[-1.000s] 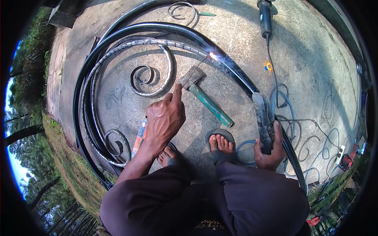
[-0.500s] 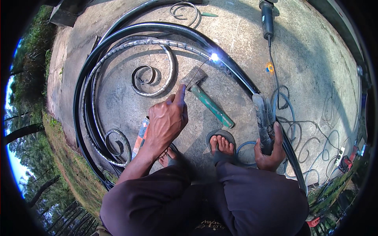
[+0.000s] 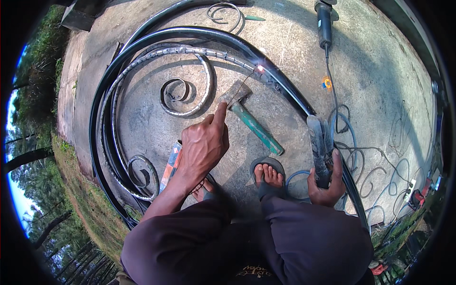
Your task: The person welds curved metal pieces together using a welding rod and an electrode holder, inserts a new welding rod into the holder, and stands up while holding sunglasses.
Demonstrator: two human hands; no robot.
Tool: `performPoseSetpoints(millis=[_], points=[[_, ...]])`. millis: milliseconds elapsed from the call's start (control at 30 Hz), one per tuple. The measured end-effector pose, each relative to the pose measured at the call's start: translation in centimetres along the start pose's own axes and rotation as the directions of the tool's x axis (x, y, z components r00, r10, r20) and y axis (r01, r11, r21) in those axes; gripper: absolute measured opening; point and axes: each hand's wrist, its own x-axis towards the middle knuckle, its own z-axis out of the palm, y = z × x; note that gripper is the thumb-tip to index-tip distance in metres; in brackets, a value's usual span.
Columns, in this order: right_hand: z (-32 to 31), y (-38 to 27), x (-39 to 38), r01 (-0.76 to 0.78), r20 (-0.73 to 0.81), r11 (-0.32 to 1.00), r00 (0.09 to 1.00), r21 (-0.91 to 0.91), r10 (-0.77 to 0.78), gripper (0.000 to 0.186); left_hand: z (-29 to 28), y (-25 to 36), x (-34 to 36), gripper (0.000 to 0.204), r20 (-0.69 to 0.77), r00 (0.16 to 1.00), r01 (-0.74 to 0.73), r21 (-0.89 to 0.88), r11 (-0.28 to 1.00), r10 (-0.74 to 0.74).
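Note:
My left hand (image 3: 204, 147), index finger extended, holds a thin welding rod (image 3: 241, 86) whose tip meets a glowing red spot (image 3: 260, 69) where a notched, scrolled metal strip (image 3: 199, 50) joins a curved black tube (image 3: 289, 90). My right hand (image 3: 325, 185) grips a worn dark grey pad (image 3: 317, 140) against that tube at lower right. Under the rod, a hammer with a green handle (image 3: 256, 128) lies on the concrete. A smaller metal scroll (image 3: 185, 109) sits left of it, and a red-and-white packet (image 3: 169, 168) is partly behind my left forearm.
An angle grinder (image 3: 323, 26) lies at upper right, its cord running past a small yellow object (image 3: 326, 82). Cables and a white power strip (image 3: 409, 190) lie at right. My sandalled feet (image 3: 269, 175) are below the workpiece. Grass and trees (image 3: 28, 204) border the concrete at left.
The bright white arc from half a second ago has dimmed to a red glow. My left hand and the rod have shifted slightly rightward; my right hand keeps its grip.

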Motion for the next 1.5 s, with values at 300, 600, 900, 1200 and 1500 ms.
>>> performPoseSetpoints(millis=[300, 600, 900, 1200, 1500], points=[[0.3, -0.4, 0.5, 0.014, -0.004, 1.000, 1.000, 0.005, -0.014, 0.073, 0.3, -0.2, -0.1, 0.046, -0.038, 0.999, -0.015, -0.007, 1.000, 0.015], [0.3, -0.1, 0.3, 0.009, 0.005, 0.999, 1.000, 0.035, -0.010, 0.074, 0.1, -0.2, 0.0, 0.046, -0.024, 1.000, -0.015, -0.002, 1.000, 0.015], [0.4, -0.1, 0.4, 0.017, 0.008, 1.000, 1.000, 0.022, -0.017, 0.074, 0.1, 0.0, 0.1, 0.046, -0.017, 1.000, -0.015, 0.024, 1.000, 0.015], [0.4, 0.2, -0.3, -0.047, -0.024, 0.998, 0.999, 0.030, 0.048, 0.073, -0.2, 0.2, -0.2, 0.046, -0.040, 0.998, -0.042, 0.006, 0.999, 0.042], [-0.1, 0.0, -0.5, -0.044, 0.002, 0.999, 0.999, 0.026, 0.044, 0.078, 0.9, 0.3, 0.0, 0.050, 0.018, 0.994, -0.106, 0.018, 0.994, 0.106]])
